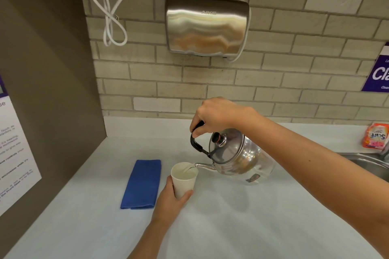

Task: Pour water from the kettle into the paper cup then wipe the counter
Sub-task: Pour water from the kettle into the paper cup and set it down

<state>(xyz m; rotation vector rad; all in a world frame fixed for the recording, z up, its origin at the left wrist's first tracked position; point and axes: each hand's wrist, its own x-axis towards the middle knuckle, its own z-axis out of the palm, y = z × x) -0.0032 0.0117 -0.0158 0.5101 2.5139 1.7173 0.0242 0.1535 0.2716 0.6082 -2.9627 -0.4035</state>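
A shiny steel kettle with a black handle is tilted to the left above the white counter. My right hand grips its handle from above. Water runs from the thin spout into a white paper cup, which my left hand holds from below and behind, close to the counter. A folded blue cloth lies flat on the counter just left of the cup.
A steel hand dryer with a looped white cable hangs on the tiled wall. An orange detergent packet leans at the back right, above a steel sink rim. A brown side wall with a notice closes the left.
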